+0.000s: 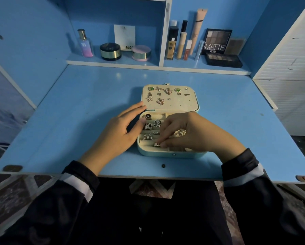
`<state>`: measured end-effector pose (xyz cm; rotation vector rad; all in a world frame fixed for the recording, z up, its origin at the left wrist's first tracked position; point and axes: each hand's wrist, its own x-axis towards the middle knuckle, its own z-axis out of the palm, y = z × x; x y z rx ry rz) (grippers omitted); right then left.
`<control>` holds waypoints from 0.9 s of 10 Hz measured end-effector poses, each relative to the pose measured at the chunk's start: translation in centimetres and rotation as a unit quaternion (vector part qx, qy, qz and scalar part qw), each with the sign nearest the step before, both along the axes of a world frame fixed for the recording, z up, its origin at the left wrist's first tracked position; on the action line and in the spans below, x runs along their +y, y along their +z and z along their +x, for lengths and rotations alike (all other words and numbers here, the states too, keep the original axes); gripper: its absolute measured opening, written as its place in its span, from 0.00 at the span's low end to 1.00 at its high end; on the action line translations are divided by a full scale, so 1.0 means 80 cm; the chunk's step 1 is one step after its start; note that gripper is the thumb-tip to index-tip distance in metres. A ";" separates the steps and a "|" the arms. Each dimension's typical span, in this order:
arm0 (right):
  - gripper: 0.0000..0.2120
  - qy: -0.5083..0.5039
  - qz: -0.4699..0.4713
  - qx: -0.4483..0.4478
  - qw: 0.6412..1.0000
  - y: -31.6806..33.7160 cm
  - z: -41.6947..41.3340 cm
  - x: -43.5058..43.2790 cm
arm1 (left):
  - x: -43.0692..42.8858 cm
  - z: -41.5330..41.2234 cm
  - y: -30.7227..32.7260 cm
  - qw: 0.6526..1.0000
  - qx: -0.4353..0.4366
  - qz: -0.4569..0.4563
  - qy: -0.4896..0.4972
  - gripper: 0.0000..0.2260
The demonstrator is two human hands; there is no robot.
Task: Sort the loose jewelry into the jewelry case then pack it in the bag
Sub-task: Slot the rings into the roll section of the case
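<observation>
On the worktop (59,121), our left hand (116,131) steadies the open case (183,153) with straight fingers (134,107); our right hand (189,131) pinches a ring (156,144) in the near slot. Small, hard and slippery, we judge: grip its band.

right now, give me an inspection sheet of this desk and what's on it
surface: blue desk, case in the middle
job's things: case open; earrings pinned in lid; rings in slots; bag not seen
clutter: nothing seen
hands: left hand rests flat at the case's left edge; right hand pinches a ring in the front row
cables: nothing seen
surroundings: shelf behind with perfume, jars, palette
</observation>
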<state>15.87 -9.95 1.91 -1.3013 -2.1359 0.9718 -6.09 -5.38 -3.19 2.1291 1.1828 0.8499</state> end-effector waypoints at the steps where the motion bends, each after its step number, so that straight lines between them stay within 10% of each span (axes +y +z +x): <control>1: 0.09 -0.012 0.012 0.016 1.000 -0.003 -0.001 -0.003 | 0.000 0.000 -0.001 1.000 -0.001 0.001 0.000 0.19; 5: 0.09 -0.021 0.035 0.008 0.999 -0.004 0.003 -0.011 | 0.001 0.001 -0.001 1.000 -0.007 -0.011 0.002 0.18; 9: 0.14 -0.313 0.123 0.094 0.937 -0.028 0.056 0.020 | 0.027 0.015 0.019 0.995 0.060 -0.082 0.004 0.23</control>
